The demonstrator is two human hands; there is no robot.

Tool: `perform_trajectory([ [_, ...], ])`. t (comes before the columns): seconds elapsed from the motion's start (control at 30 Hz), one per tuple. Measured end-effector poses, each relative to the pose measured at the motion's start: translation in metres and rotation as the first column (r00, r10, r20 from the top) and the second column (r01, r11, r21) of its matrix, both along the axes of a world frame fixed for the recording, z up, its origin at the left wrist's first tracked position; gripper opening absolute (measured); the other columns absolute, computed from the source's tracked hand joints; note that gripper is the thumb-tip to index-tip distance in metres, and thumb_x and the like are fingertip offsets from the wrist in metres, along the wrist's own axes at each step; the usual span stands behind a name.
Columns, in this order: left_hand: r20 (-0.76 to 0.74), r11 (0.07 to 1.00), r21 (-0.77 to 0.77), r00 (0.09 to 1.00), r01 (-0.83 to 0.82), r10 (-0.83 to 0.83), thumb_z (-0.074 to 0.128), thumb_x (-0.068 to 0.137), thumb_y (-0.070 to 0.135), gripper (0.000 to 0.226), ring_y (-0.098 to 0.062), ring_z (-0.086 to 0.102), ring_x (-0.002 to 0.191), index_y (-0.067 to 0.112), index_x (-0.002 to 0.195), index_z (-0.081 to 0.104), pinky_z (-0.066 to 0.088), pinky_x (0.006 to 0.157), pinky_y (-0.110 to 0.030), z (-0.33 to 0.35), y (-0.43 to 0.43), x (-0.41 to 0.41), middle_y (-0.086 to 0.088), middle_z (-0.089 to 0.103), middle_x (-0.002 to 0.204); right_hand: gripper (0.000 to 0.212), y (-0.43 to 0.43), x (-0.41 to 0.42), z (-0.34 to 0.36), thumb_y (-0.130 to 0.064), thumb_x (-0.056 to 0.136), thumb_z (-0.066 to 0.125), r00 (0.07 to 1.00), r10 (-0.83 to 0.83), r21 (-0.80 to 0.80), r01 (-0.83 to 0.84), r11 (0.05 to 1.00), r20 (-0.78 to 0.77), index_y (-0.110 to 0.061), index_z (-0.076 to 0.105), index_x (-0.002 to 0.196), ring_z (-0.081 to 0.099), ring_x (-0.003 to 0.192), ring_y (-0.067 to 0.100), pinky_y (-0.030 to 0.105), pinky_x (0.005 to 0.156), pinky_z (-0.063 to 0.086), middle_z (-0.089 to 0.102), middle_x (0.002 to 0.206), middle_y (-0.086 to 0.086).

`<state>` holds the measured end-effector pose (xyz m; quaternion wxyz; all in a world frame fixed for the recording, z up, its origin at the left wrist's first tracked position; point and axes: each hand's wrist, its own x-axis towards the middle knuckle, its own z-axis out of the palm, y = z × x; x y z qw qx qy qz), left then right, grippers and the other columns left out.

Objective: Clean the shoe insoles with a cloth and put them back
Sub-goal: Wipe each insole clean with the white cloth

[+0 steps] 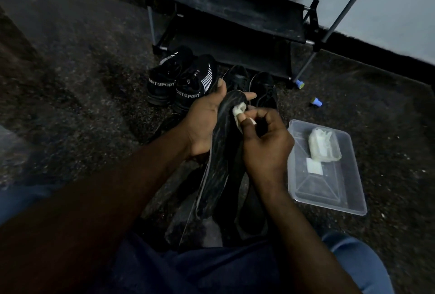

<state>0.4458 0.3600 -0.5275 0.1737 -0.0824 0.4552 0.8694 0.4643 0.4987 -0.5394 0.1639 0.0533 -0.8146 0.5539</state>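
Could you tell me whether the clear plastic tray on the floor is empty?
No, a whitish packet and a small white square lie in the tray.

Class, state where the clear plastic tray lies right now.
In the head view, the clear plastic tray lies on the floor to the right, just beside the right hand.

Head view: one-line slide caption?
Left hand holds a black insole; right hand presses a small white cloth against its upper end.

Dim, grainy view (wide-angle edge distortion)
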Motion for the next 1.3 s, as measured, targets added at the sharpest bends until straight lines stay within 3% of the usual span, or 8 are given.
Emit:
perform_trajectory([
  [0.13, -0.029, 0.999, 0.025, 0.998, -0.048, 0.048, 0.018, 0.102, 0.072, 0.084, -0.034, 0.063, 0.127, 0.011, 0.142, 0.061, 0.052, 0.104, -0.047, 0.012, 0.002, -0.005, -0.02, 0.067, 0.132, 0.01, -0.011, -0.021, 0.019, -0.018, 0.089, 0.074, 0.986, -0.02, 0.142, 0.044, 0.989, -0.166, -0.024, 0.075, 0.097, 0.07, 0.086, 0.015, 0.046, 0.079, 0.056, 0.074, 0.092, -0.011],
  [0.3, -0.066, 0.995, 0.042, 0.994, -0.085, 0.088, 0.013, 0.099, 0.076, 0.088, -0.032, 0.063, 0.128, 0.016, 0.142, 0.061, 0.056, 0.102, -0.041, 0.036, -0.001, -0.007, -0.021, 0.064, 0.137, 0.014, -0.026, -0.016, 0.04, -0.017, 0.087, 0.075, 0.954, 0.04, 0.218, 0.026, 0.976, -0.296, -0.02, 0.08, 0.1, 0.071, 0.089, 0.015, 0.045, 0.082, 0.057, 0.077, 0.095, -0.007],
  [0.4, -0.086, 0.991, 0.04, 0.987, -0.13, 0.133, 0.014, 0.096, 0.079, 0.088, -0.03, 0.065, 0.125, 0.02, 0.14, 0.063, 0.052, 0.107, -0.045, 0.046, -0.001, -0.006, -0.018, 0.068, 0.133, 0.016, -0.029, -0.02, 0.053, -0.026, 0.088, 0.072, 0.953, 0.088, 0.304, 0.005, 0.953, -0.291, -0.024, 0.079, 0.102, 0.07, 0.089, 0.02, 0.047, 0.081, 0.055, 0.077, 0.095, -0.008],
  [0.57, -0.088, 0.985, 0.071, 0.982, -0.159, 0.165, 0.022, 0.093, 0.082, 0.087, -0.026, 0.067, 0.123, 0.022, 0.141, 0.062, 0.054, 0.102, -0.043, 0.059, 0.001, -0.004, -0.01, 0.069, 0.133, 0.021, -0.03, -0.044, 0.081, -0.039, 0.088, 0.067, 0.948, -0.044, 0.281, 0.137, 0.95, -0.315, -0.027, 0.079, 0.1, 0.071, 0.086, 0.02, 0.047, 0.08, 0.057, 0.077, 0.093, -0.008],
  [0.73, -0.116, 0.983, 0.077, 0.978, -0.168, 0.176, 0.015, 0.098, 0.075, 0.085, -0.021, 0.069, 0.119, 0.019, 0.141, 0.061, 0.058, 0.096, -0.034, 0.065, -0.007, -0.004, -0.01, 0.071, 0.13, 0.015, -0.048, -0.028, 0.09, -0.034, 0.084, 0.07, 0.918, 0.109, 0.438, 0.075, 0.896, -0.381, -0.027, 0.08, 0.094, 0.065, 0.087, 0.025, 0.047, 0.077, 0.051, 0.074, 0.092, -0.005],
  [0.87, -0.092, 0.984, 0.028, 0.98, -0.177, 0.179, 0.028, 0.091, 0.083, 0.085, -0.029, 0.072, 0.112, 0.021, 0.13, 0.069, 0.059, 0.089, -0.041, 0.064, 0.001, -0.004, -0.014, 0.073, 0.123, 0.01, -0.04, -0.051, 0.104, -0.035, 0.083, 0.071, 0.91, -0.07, 0.449, 0.267, 0.853, -0.408, -0.028, 0.077, 0.085, 0.059, 0.089, 0.026, 0.046, 0.076, 0.049, 0.072, 0.089, -0.007],
  [1.1, -0.102, 0.975, 0.024, 0.97, -0.219, 0.22, 0.027, 0.093, 0.081, 0.086, -0.027, 0.07, 0.117, 0.014, 0.127, 0.069, 0.056, 0.096, -0.039, 0.061, -0.003, -0.008, -0.013, 0.072, 0.127, 0.015, -0.044, -0.036, 0.098, -0.037, 0.085, 0.066, 0.919, 0.139, 0.558, 0.099, 0.824, -0.368, -0.029, 0.077, 0.091, 0.058, 0.092, 0.022, 0.04, 0.078, 0.043, 0.071, 0.094, -0.011],
  [1.3, -0.111, 0.977, 0.041, 0.971, -0.21, 0.213, 0.032, 0.085, 0.088, 0.09, -0.032, 0.069, 0.12, 0.021, 0.13, 0.071, 0.051, 0.105, -0.052, 0.066, 0.0, -0.011, -0.014, 0.071, 0.128, 0.011, -0.026, -0.054, 0.112, -0.036, 0.086, 0.072, 0.93, -0.059, 0.48, 0.24, 0.844, -0.362, -0.029, 0.078, 0.093, 0.058, 0.096, 0.024, 0.042, 0.083, 0.041, 0.074, 0.093, -0.01],
])
